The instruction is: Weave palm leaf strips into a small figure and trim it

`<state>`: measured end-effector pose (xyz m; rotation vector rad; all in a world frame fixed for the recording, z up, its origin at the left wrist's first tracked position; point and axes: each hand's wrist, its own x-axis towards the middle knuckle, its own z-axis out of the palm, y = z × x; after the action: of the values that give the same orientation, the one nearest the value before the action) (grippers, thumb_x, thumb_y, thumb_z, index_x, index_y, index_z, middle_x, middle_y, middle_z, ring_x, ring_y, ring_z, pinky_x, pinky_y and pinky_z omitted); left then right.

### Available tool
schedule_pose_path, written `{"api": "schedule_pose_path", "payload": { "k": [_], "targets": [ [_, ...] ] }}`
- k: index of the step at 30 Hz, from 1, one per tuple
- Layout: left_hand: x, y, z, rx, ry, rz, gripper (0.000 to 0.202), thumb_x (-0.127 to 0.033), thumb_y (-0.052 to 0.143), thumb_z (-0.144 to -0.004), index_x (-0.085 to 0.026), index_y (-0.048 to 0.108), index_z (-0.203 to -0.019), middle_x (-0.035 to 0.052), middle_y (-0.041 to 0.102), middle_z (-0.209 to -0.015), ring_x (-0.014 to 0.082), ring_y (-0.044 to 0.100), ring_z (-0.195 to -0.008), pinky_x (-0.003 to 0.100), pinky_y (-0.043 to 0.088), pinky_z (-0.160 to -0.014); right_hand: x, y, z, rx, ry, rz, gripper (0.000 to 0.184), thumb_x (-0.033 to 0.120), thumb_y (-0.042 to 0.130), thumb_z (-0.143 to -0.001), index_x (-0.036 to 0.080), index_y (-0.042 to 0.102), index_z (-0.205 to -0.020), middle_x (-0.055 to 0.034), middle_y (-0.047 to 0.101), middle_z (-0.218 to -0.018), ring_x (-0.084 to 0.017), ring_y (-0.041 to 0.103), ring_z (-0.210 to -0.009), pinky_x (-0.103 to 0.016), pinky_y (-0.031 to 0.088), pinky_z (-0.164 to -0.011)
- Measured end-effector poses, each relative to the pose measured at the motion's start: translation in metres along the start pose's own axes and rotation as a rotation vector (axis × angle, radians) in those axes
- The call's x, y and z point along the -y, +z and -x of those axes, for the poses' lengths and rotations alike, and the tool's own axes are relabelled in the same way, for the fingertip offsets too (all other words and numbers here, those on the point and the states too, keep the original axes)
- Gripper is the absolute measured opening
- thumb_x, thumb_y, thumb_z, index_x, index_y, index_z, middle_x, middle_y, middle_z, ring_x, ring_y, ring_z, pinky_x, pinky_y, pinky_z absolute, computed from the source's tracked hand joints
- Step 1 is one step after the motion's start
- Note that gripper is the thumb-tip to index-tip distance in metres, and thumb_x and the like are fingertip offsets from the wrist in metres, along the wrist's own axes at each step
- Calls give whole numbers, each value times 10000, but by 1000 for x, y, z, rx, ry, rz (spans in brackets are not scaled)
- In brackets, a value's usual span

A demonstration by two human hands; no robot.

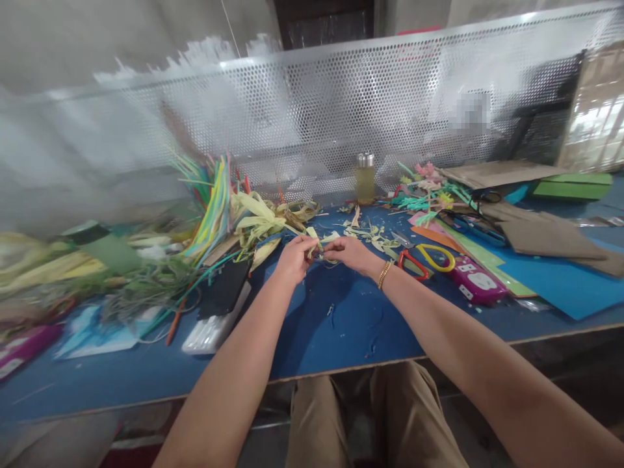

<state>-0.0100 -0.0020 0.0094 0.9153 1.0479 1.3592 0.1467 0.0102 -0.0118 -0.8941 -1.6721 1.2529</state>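
Note:
My left hand (296,257) and my right hand (351,254) meet above the middle of the blue table (336,325). Both are closed, thumb against fingers, on a small pale-green piece of corn husk (312,233). Its lower part is hidden by the fingers. Dried corn husks (260,218) lie in a heap just beyond my left hand. Husk scraps (373,235) are scattered past my right hand. Scissors with red and yellow handles (435,258) rest right of my right wrist.
On the left are a black phone (223,290), tangled grey-green strands (151,292) and colourful pipe cleaners (212,208). A bottle (365,180) stands at the back by a perforated metal panel (312,110). Rightward lie a purple case (478,281), blue paper (560,279) and brown cardboard (548,237).

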Motion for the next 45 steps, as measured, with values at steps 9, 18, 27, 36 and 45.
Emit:
{"api": "schedule_pose_path", "payload": {
  "k": [9, 18, 27, 36, 45],
  "targets": [
    [-1, 0, 0, 1, 4, -23, 298, -201, 797, -489, -167, 530, -618, -40, 532, -560, 85, 509, -536, 185, 312, -464, 2, 0, 2, 115, 73, -123, 87, 211, 680, -678, 139, 692, -724, -22, 683, -690, -97, 576, -602, -236, 467, -629],
    [1, 4, 2, 6, 6, -31, 301, -216, 804, -482, -166, 543, -623, -48, 526, -559, 77, 509, -544, 179, 308, -466, 12, 2, 7, 92, 103, -86, 90, 161, 639, -633, 137, 638, -719, 16, 616, -624, -73, 510, -557, -216, 404, -566],
    [-1, 6, 8, 54, 1, -37, 293, -226, 805, -498, -166, 546, -621, -44, 542, -547, 73, 496, -514, 184, 344, -480, 9, 1, 5, 130, 87, -100, 50, 134, 577, -603, 158, 535, -616, 64, 492, -516, -60, 430, -512, -221, 362, -547],
    [-2, 2, 5, 38, 10, -17, 317, -224, 815, -489, -168, 542, -640, -45, 553, -584, 86, 543, -562, 188, 357, -496, 12, -3, 6, 145, 107, -133, 192, 231, 737, -620, 148, 586, -705, 35, 585, -614, -69, 501, -565, -214, 412, -568],
    [-2, 4, 8, 57, 40, -16, 330, -243, 829, -498, -167, 536, -628, -46, 536, -560, 81, 505, -535, 193, 345, -481, 16, -1, 8, 172, 75, -116, 196, 222, 701, -660, 169, 512, -659, 66, 513, -559, -61, 480, -535, -209, 429, -564]
  ]
}}
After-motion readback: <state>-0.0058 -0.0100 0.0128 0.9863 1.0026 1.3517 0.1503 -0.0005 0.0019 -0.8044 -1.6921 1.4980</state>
